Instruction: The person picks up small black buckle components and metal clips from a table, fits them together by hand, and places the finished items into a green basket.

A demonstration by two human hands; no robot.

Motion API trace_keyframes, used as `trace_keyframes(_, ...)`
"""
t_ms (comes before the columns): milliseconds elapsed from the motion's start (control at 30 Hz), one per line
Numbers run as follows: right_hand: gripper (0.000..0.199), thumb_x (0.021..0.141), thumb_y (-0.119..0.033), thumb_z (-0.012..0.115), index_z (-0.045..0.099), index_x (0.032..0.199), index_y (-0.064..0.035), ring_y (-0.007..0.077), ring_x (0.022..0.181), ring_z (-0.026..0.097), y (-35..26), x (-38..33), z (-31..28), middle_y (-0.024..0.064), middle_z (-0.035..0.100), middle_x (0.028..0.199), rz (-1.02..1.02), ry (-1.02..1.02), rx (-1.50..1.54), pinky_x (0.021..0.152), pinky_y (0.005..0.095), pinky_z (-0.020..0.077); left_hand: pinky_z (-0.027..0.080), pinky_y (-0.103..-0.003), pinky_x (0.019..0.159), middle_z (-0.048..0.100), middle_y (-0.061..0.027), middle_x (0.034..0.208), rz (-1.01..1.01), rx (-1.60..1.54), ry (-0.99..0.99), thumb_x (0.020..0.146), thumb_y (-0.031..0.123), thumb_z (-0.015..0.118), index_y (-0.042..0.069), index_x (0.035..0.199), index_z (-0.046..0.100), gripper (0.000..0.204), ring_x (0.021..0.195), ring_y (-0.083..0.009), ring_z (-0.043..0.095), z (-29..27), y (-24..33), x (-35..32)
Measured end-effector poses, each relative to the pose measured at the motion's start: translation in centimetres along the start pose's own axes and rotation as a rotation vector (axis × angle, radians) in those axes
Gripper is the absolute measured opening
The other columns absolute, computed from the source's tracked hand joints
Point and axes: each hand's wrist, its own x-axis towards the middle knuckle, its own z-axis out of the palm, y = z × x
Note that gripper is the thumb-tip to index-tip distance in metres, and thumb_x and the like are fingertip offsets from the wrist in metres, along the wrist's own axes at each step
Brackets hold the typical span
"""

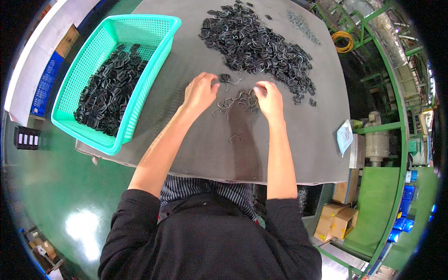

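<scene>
My left hand [200, 91] hovers over the middle of the grey table, thumb and forefinger apart. Just beyond its fingertips lies a black plastic buckle [225, 78] with bent wire beside it. Across from it, my right hand [270, 100] has its fingers curled in and the thumb against them; what they hold, if anything, is too small to make out. Loose bent wire hooks [244, 99] lie between the hands, the nearest ones by my right thumb. A single wire hook [236, 138] rests closer to me. Farther back spreads a big pile of black buckles [254, 42], some showing wire.
On the table's left stands a green plastic basket [151, 84] partly filled with black pieces [109, 88]. Small metal bits [302, 27] lie at the back right. A light blue packet [344, 136] sits at the right edge of the grey table [200, 149]. Cardboard boxes [333, 221] stand below.
</scene>
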Motion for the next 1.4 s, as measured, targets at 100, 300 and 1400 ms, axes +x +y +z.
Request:
trace_keyframes(100, 0.034, 0.085, -0.024, 0.06, 0.054, 0.114, -0.0078, 0.0322, 0.107, 0.052, -0.1, -5.5, -1.9, 0.0144, 0.055, 0.114, -0.063, 0.236, -0.084, 0.089, 0.0383, 0.0415, 0.048, -0.039, 0.077, 0.06, -0.0117, 0.099, -0.018, 0.167, 0.087, 0.078, 0.025, 0.067, 0.007, 0.103, 0.061, 0.031, 0.087, -0.0287, 0.059, 2.0, -0.8, 2.1)
trace_keyframes(300, 0.055, 0.089, -0.038, 0.051, 0.038, 0.133, -0.0081, 0.0362, 0.133, 0.024, 3.2, -16.0, -1.5, 0.0191, 0.031, 0.141, 0.25, 0.103, -0.574, 0.106, 0.0532, 0.0192, 0.049, -0.038, 0.07, 0.064, -0.01, 0.083, -0.017, 0.034, -0.173, 0.073, 0.021, 0.072, 0.005, 0.088, 0.062, 0.024, 0.077, -0.0275, 0.062, 3.0, -1.0, 4.8)
trace_keyframes(1400, 0.041, 0.096, -0.035, 0.034, 0.043, 0.133, -0.0201, 0.0224, 0.133, 0.03, -2.7, 0.2, 8.9, 0.0004, 0.038, 0.141, -0.491, -0.146, -0.255, 0.11, 0.0452, 0.0177, 0.05, -0.033, 0.065, 0.065, -0.0136, 0.076, -0.056, -0.177, 0.0, 0.074, 0.015, 0.069, 0.001, 0.084, 0.062, 0.019, 0.071, -0.0243, 0.065, -2.0, 2.5, -4.1)
